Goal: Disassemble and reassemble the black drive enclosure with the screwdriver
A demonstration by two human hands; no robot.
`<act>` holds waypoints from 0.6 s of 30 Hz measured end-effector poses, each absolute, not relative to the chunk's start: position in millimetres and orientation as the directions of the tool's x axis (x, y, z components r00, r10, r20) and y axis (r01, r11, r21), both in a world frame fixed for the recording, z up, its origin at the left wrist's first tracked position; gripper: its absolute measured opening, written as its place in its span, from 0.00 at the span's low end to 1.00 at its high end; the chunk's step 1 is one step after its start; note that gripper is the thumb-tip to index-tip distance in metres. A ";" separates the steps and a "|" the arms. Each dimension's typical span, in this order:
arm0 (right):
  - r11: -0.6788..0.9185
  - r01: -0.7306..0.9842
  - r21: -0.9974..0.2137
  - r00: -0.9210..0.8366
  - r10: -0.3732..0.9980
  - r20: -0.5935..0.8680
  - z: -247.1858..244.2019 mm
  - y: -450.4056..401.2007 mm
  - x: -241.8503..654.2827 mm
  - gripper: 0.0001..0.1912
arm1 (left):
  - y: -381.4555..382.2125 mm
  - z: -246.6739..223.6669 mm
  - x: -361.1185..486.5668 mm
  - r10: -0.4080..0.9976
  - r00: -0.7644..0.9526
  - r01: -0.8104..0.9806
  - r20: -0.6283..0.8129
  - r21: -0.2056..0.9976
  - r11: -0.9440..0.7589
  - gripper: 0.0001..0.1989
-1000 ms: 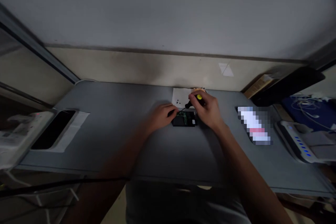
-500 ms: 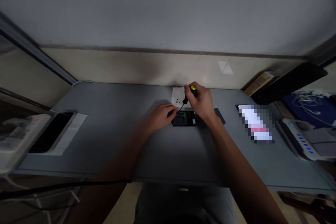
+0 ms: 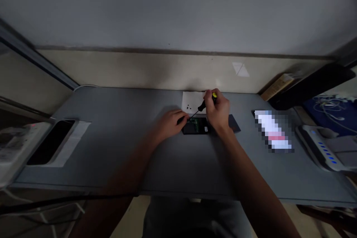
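Observation:
A small black device (image 3: 190,129) lies flat on the table, its inside exposed with a green circuit board (image 3: 196,123) and a white label. My left hand (image 3: 172,122) is closed at its upper left corner, thumb and fingers gripping the edge. Wrapped in the fist of my right hand (image 3: 219,111) is a black screwdriver (image 3: 201,107) with a yellow-tipped handle. Its shaft slants down to the left, and its tip meets the device's top left area beside my left fingertips. Behind the device, white paper (image 3: 192,98) carries several small dark screws.
A dark flat panel (image 3: 234,124) lies right of the device. Farther right are a blurred-out phone (image 3: 273,131) and a white unit with blue lights (image 3: 320,148). At left, a black phone (image 3: 51,142) rests on paper. The wall (image 3: 139,68) bounds the table's back.
My right hand has shifted slightly right, and the screwdriver leans over more, with its tip still at the device. My left hand stays at the corner. The view has moved a little.

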State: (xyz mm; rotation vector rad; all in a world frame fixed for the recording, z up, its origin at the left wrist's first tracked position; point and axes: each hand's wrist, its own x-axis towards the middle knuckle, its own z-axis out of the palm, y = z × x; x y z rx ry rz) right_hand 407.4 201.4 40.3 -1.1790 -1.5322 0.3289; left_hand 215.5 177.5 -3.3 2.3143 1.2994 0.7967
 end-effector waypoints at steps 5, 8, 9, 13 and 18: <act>0.473 0.490 -0.732 0.084 0.810 0.580 41.7 197.8 406.9 0.20 | 176.0 -2.1 215.5 0.856 0.415 0.640 0.307 0.570 -0.515 0.11; 0.505 0.482 -0.716 0.039 0.804 0.594 44.5 194.0 405.2 0.19 | 176.2 -3.4 216.2 0.852 0.409 0.636 0.329 0.566 -0.524 0.11; 0.519 0.478 -0.709 0.024 0.799 0.601 45.2 193.0 404.5 0.18 | 176.5 -4.0 216.4 0.851 0.409 0.638 0.330 0.564 -0.525 0.11; 0.568 0.467 -0.677 -0.052 0.782 0.620 46.0 190.8 402.3 0.18 | 177.1 -5.0 216.4 0.849 0.413 0.633 0.329 0.567 -0.527 0.11; 0.566 0.497 -0.658 -0.051 0.776 0.629 43.9 191.6 402.2 0.19 | 176.2 -3.0 215.5 0.845 0.416 0.634 0.337 0.558 -0.535 0.11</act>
